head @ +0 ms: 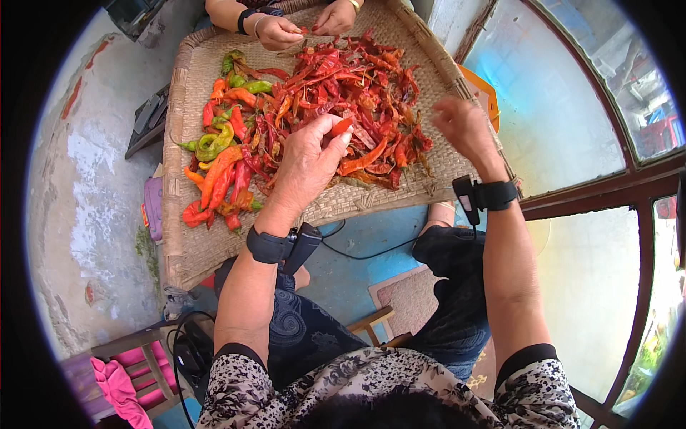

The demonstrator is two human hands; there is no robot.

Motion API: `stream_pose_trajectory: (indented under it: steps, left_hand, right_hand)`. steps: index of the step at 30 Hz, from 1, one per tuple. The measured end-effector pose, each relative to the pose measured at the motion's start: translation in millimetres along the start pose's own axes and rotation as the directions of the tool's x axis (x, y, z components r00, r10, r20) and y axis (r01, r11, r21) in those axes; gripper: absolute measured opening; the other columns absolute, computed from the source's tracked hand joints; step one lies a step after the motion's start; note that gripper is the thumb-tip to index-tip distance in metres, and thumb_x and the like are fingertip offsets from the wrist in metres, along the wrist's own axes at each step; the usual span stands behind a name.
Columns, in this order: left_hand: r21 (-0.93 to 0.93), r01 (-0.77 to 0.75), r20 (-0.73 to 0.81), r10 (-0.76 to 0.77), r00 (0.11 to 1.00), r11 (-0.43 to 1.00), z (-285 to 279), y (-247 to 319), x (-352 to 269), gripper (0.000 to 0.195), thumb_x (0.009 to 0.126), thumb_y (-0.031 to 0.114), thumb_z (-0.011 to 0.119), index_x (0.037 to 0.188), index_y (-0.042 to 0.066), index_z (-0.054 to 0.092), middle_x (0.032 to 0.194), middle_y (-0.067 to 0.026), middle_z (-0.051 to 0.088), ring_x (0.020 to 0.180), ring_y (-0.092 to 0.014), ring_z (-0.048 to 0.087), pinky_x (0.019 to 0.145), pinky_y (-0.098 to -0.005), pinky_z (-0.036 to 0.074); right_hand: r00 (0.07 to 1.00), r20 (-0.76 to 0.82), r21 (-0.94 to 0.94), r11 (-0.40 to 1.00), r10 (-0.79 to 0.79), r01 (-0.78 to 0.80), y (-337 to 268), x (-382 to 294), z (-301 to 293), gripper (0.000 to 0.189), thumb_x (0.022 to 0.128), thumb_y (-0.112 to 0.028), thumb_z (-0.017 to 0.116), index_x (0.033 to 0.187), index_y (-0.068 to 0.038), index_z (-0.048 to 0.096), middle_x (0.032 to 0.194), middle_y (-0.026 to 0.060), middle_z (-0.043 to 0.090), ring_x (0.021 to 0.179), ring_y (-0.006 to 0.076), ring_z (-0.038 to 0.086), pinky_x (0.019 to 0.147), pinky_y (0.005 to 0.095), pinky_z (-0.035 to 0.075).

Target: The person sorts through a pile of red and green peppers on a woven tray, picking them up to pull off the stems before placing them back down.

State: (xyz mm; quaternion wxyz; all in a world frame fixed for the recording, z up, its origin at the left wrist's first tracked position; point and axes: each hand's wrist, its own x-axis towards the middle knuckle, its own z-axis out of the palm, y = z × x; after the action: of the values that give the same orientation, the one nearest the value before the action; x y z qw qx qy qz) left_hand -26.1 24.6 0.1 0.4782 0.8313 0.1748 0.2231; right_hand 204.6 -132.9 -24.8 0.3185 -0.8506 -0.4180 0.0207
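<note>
My left hand (308, 158) pinches a short red chili pepper piece (341, 127) between thumb and fingertips, above the pile. My right hand (465, 131) is blurred near the right rim of a woven tray (343, 210); its fingers look curled, and whether they hold anything is unclear. Wrinkled, dried red chili peppers (370, 80) are heaped on the tray's middle. To their left lie fresher-looking chilies: a curled green one (214, 142), an orange one (217, 169) and several red ones.
Across the tray, another person's hands (281, 33) hold a small red piece. A window (552, 91) borders the right side and a wall (94, 177) the left. A black cable (370, 256) hangs below the tray. Pink cloth (120, 389) drapes over a wooden chair (153, 364).
</note>
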Motion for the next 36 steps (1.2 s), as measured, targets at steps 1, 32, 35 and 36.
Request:
stream_pose_trajectory:
  steps: [1,32,35,36]
  left_hand:
    - [-0.003,-0.003,0.0,0.003,1.0,1.0,1,-1,1,0.015,0.093,0.013,0.057,0.099,0.0,0.059,0.084,-0.0016,0.061,0.073,-0.008,0.059,0.068,-0.0232,0.05]
    - [0.101,-0.027,-0.001,0.027,1.0,0.994,-5,13,-8,0.013,0.09,0.008,0.058,0.098,-0.002,0.06,0.082,-0.0038,0.062,0.072,-0.009,0.059,0.065,-0.0249,0.048]
    - [0.107,-0.019,-0.004,0.019,1.0,0.994,-10,21,-10,0.012,0.09,0.008,0.058,0.097,-0.002,0.06,0.082,-0.0039,0.062,0.071,-0.009,0.059,0.065,-0.0244,0.048]
    - [0.111,-0.023,0.004,0.023,1.0,0.994,-12,24,-10,0.012,0.09,0.007,0.058,0.097,-0.002,0.059,0.081,-0.0038,0.061,0.071,-0.008,0.059,0.064,-0.0242,0.048]
  right_hand:
    - [0.983,0.185,-0.127,0.992,0.0,0.024,-4,-1,4,0.028,0.077,-0.022,0.07,0.099,-0.007,0.069,0.087,0.0184,0.067,0.082,0.0325,0.067,0.077,0.0405,0.053]
    - [0.987,0.127,-0.24,0.968,0.101,-0.068,-28,27,42,0.016,0.08,-0.018,0.061,0.089,-0.006,0.067,0.087,0.0186,0.067,0.085,0.0367,0.065,0.075,0.0453,0.052]
    - [1.0,-0.026,0.098,0.995,0.001,0.001,-18,34,28,0.014,0.078,-0.014,0.063,0.089,-0.007,0.067,0.081,0.0155,0.068,0.078,0.0297,0.067,0.071,0.0396,0.053]
    - [0.999,-0.033,0.252,0.968,-0.001,0.01,-15,35,19,0.012,0.078,-0.012,0.065,0.088,-0.006,0.066,0.078,0.012,0.067,0.073,0.0245,0.065,0.067,0.0359,0.053]
